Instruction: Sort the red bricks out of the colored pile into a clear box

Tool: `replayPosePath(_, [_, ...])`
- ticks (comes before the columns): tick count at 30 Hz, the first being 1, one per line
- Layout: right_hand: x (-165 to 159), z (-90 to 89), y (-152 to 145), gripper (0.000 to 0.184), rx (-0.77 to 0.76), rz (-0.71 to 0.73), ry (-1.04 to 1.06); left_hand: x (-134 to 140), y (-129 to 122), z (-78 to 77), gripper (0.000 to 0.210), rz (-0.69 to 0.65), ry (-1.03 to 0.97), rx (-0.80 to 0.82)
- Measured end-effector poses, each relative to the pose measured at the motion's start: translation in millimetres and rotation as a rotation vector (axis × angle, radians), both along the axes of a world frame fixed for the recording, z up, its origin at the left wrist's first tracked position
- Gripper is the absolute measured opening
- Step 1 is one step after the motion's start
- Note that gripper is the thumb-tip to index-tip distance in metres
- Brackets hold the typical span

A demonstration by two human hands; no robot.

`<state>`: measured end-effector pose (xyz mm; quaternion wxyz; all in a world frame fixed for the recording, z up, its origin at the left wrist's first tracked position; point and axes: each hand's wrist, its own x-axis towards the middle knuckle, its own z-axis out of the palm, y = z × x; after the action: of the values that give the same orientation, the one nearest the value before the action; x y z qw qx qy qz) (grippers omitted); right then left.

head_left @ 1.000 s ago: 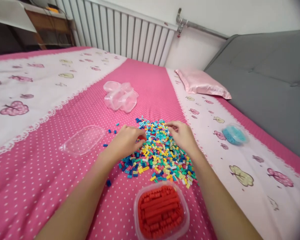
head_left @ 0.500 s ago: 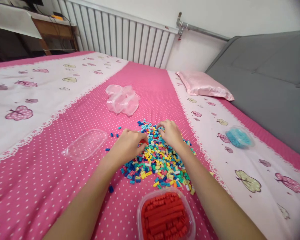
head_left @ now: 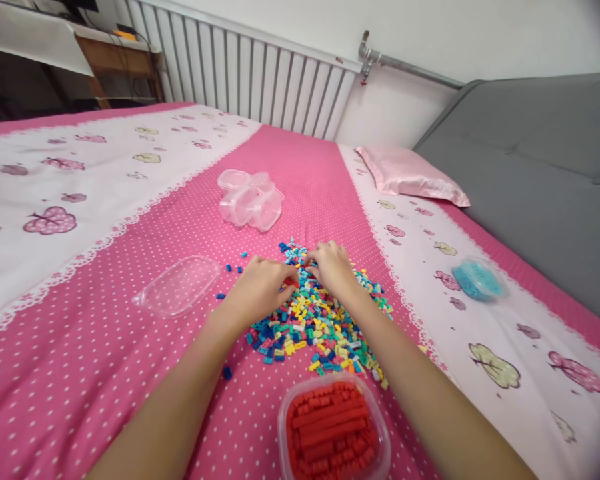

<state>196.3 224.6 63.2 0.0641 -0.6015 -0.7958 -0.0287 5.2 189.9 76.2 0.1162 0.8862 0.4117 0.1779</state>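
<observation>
Small mixed-colour toy bricks (head_left: pixel 325 327) lie in a loose heap on the pink bedspread. At the heap's left side is my left hand (head_left: pixel 265 287), closed, with red toy bricks showing between thumb and fingers. My right hand (head_left: pixel 331 270) reaches into the far part of the heap, fingers curled toward the thumb; what lies between its fingertips is too small to make out. Nearest me, between my forearms, stands a clear plastic box (head_left: pixel 285 433) filled with red bricks (head_left: pixel 330 427), some stacked into long bars.
A clear lid (head_left: pixel 180 287) lies to the left. Beyond the heap sit several nested clear containers (head_left: pixel 250 200). On the right rests a clear box with blue bricks (head_left: pixel 477 279). A pink pillow (head_left: pixel 410 175) lies against the grey headboard (head_left: pixel 535 140). A few blue bricks are scattered left of the heap.
My right hand has moved a little left, closer to my left hand. The left hand stays closed on red bricks. The whole view has shifted slightly.
</observation>
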Motion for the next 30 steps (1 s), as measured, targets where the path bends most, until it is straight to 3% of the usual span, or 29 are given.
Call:
replayPosePath(11, [0.6,0.6,3.1,0.006,-0.009,-0.009,0.101,-0.9,0.6,0.5,0.013,0.004,0.005,0.001])
replayPosePath(19, [6.8,3.9,-4.2,0.011,0.061,-0.026,0.471,-1.2,-1.2,3.2,0.016,0.043,0.026,-0.010])
replayPosePath(25, [7.6,4.5,-0.7,0.015,0.047,0.024,0.719,-3.2,-1.1,6.9,0.017,0.167,-0.026,-0.042])
replayPosePath(28, [13.0,13.6,-18.4,0.017,0.011,0.063,0.810,-4.9,0.5,6.3,0.017,0.161,-0.083,-0.053])
replayPosePath(30, [20.3,24.6,-46.5,0.021,-0.042,0.091,0.864,-5.2,1.5,5.0,0.016,0.139,-0.115,-0.059])
